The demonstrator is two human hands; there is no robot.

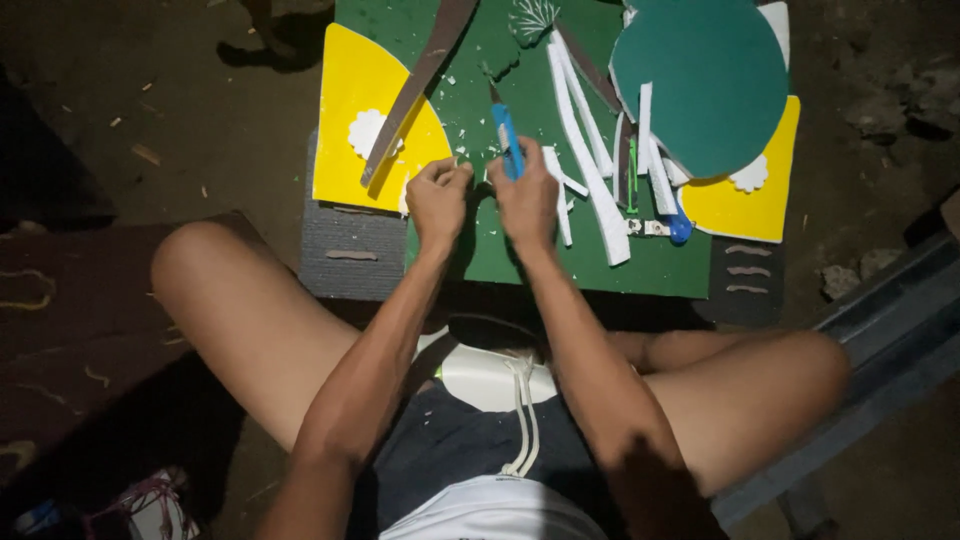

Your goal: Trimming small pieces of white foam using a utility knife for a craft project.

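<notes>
Yellow foam sheet (pixel 345 120) at 10 o'clock. At centre, the left hand (pixel 438 203) pinches a small white foam scrap (pixel 478 172), likely light, soft, easily crushed, best held by its edges. The right hand (pixel 527 195) grips a blue craft knife (pixel 507 138). Green disc (pixel 715 85) at 2 o'clock. No containers visible.
</notes>
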